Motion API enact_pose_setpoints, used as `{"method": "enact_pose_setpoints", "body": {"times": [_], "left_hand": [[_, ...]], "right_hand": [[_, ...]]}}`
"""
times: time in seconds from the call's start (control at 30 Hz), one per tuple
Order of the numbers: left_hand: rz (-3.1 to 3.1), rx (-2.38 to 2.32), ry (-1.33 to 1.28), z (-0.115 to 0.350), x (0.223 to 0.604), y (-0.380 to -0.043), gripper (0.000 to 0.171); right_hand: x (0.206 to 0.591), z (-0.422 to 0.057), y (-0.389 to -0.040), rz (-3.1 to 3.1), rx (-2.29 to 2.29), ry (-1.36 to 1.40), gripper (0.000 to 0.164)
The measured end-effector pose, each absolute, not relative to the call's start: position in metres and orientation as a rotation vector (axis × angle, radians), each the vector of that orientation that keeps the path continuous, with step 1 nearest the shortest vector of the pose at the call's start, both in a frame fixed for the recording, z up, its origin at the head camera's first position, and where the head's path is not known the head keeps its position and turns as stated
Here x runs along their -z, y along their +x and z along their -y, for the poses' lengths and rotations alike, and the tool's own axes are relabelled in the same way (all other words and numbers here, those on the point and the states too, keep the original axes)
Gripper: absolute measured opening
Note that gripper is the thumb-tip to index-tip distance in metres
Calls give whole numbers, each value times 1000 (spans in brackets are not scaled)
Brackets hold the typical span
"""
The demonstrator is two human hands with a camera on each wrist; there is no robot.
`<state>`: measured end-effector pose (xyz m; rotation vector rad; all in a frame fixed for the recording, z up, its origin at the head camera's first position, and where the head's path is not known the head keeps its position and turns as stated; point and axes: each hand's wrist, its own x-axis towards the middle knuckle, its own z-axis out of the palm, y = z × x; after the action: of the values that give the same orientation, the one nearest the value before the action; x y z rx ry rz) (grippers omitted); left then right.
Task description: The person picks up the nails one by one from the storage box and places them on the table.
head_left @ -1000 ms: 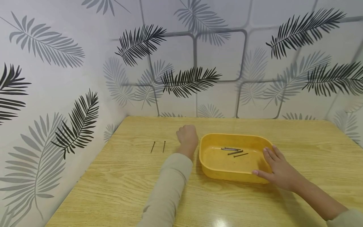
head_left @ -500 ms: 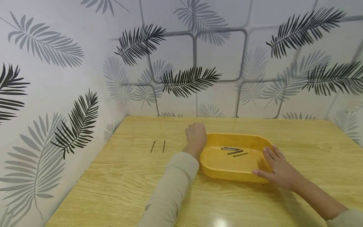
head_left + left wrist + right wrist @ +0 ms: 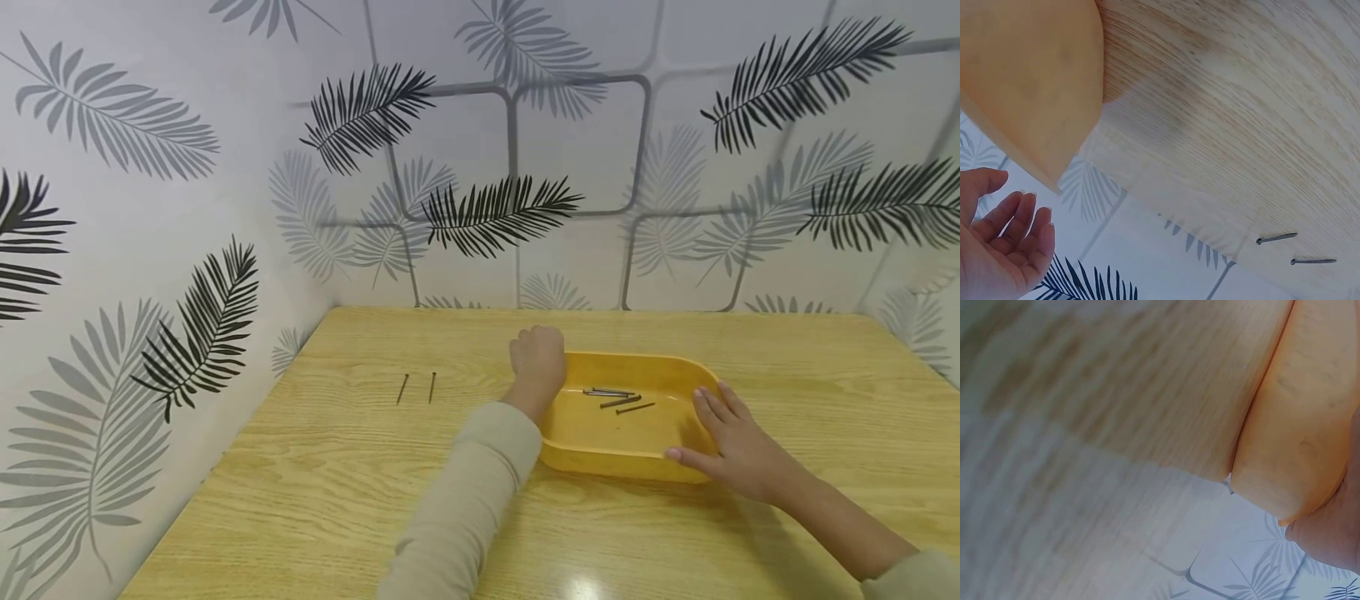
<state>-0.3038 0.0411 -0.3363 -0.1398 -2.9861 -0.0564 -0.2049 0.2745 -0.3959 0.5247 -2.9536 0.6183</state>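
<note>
A shallow yellow plastic tray (image 3: pixel 622 462) sits on the wooden table with several dark nails (image 3: pixel 621 402) lying in it. My right hand (image 3: pixel 742 454) holds the tray's near right corner, fingers over the right rim and thumb at the front rim. Over the tray's far left corner is my left hand (image 3: pixel 540 358). In the left wrist view its fingers (image 3: pixel 1019 222) are loosely curled beside the tray wall (image 3: pixel 1041 81), with nothing seen between them. On the table to the left lie two separate nails (image 3: pixel 402 389), roughly side by side.
The wooden table (image 3: pixel 322 500) reaches back to a wall with leaf-patterned covering (image 3: pixel 480 125). Another such wall stands along the table's left side.
My left hand has moved right, from beside the tray to over its far left corner. The right hand stays on the tray, and the nails lie as before.
</note>
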Motion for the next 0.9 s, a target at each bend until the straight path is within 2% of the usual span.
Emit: {"method": "enact_pose_setpoints", "body": {"times": [0.73,0.9], "left_hand": [[3070,-3,-425,-77,351,-293,9],[3089,-58,-503,-84,354,-291,15]], "right_hand": [[396,-275,-205,2956,-621,515,93],[396,-275,-205,2958,-626,514,93]]}}
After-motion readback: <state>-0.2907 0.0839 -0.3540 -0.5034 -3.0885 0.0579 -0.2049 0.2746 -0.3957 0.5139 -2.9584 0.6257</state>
